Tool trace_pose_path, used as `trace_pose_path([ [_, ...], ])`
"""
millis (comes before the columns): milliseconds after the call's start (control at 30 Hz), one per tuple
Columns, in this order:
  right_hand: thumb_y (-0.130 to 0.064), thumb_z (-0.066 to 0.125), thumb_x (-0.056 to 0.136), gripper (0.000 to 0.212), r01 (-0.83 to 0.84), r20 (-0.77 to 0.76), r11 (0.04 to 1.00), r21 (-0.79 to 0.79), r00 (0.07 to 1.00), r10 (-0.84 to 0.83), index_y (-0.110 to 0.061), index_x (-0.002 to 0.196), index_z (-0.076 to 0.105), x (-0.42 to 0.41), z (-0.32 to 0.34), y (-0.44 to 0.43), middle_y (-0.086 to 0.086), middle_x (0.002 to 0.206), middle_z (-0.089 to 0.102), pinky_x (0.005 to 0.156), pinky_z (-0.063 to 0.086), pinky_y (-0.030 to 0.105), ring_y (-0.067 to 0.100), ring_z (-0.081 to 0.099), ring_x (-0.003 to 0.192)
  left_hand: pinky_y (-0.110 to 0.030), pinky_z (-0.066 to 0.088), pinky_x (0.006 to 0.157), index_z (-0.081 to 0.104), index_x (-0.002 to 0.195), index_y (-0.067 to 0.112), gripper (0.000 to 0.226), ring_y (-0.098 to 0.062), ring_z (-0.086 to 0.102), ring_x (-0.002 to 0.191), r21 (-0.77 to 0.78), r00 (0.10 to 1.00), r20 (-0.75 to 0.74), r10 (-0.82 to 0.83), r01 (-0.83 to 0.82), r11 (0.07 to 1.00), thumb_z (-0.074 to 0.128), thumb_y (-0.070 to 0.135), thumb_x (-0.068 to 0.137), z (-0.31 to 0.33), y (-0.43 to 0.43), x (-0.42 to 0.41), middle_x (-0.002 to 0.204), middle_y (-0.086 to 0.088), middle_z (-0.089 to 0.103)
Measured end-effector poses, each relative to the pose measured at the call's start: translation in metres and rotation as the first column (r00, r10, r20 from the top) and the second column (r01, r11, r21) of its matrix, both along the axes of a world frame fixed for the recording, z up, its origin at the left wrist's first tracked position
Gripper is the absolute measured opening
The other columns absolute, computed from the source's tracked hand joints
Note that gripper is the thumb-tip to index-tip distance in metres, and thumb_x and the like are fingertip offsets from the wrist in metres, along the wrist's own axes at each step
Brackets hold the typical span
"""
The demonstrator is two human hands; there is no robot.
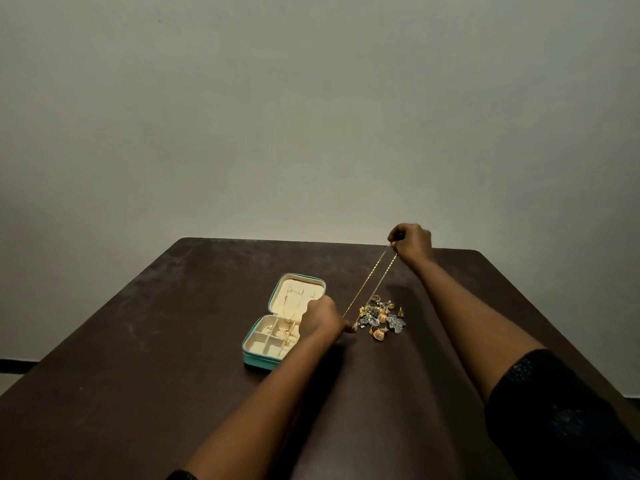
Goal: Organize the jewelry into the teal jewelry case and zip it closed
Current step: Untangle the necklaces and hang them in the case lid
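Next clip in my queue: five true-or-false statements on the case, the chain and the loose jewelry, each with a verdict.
1. The case lies open. True.
2. The chain stretches between the left hand and the right hand. True.
3. The pile of loose jewelry lies left of the case. False: it lies to the right of the case, on the table.
4. The case holds nothing yet. False: a few small pieces already lie inside.
5. The right hand lies flat and open on the table. False: its fingers pinch the chain's far end.
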State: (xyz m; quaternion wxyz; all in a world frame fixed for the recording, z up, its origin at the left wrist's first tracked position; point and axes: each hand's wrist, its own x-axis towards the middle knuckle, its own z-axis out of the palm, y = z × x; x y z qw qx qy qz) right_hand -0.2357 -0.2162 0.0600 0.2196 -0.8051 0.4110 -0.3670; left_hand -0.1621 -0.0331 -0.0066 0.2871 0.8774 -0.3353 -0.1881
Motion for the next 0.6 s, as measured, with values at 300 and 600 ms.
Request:
trace_pose_path([
  [300, 0.006, 0.057, 0.085, 0.020, -0.059, -0.169, 0.995, -0.082, 0.985, 0.044, -0.001, 0.097, 0.071, 0.038, -0.037, -0.010, 0.019, 0.102, 0.070, 0.085, 0.050, 0.032, 0.029, 0.064, 0.099, -0.041, 0.047, 0.087, 0.058, 0.113, -0.001, 0.036, -0.033, 0.054, 0.111, 0.091, 0.910, 0.380, -0.163, 0.139, 0.986, 0.063, 0.022, 0.086, -0.011, 0.008, -0.013, 0.120, -0.016, 0.054],
  [600, 0.006, 0.062, 0.082, 0.020, -0.139, -0.296, 0.990, -0.010, 0.946, 0.130, -0.002, 0.096, 0.072, 0.063, -0.068, -0.018, 0.020, 0.099, 0.071, 0.086, 0.054, 0.039, 0.029, 0.067, 0.092, -0.041, 0.046, 0.076, 0.058, 0.112, -0.004, 0.026, -0.033, 0.054, 0.106, 0.214, 0.743, 0.548, -0.384, 0.320, 0.923, 0.047, 0.009, 0.093, -0.009, 0.008, -0.015, 0.116, -0.015, 0.052],
])
